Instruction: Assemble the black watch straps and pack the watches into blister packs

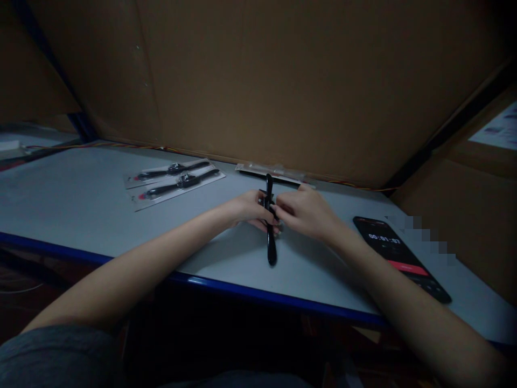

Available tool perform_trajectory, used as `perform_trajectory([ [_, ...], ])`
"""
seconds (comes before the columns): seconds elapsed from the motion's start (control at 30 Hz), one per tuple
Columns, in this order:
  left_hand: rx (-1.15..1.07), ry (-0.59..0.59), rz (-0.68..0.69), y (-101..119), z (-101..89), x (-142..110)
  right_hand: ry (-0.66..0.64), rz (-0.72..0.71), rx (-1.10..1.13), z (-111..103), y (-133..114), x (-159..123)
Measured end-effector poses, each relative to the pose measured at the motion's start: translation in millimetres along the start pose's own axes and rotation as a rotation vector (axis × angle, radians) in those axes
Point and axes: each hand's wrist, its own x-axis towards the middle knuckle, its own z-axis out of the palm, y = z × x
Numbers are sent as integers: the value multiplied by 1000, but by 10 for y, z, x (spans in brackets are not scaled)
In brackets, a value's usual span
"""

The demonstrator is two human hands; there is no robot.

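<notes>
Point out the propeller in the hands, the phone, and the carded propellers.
propeller [271, 249], head view, on the lower blade
phone [383, 240], head view, on the timer digits on the screen
carded propellers [161, 189], head view, on the left blade of the nearer one

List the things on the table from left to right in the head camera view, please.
two carded black propellers → left hand → black propeller → right hand → smartphone showing a timer
</notes>
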Motion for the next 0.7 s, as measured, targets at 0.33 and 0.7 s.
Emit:
perform_trajectory([
  [0.33, -58, 49, 10, -43, 25, 8, -18, 482, 546, 192, -66, 45],
  [0.7, -212, 93, -173, -4, -193, 159, 286, 427, 191, 276, 1033, 491],
])
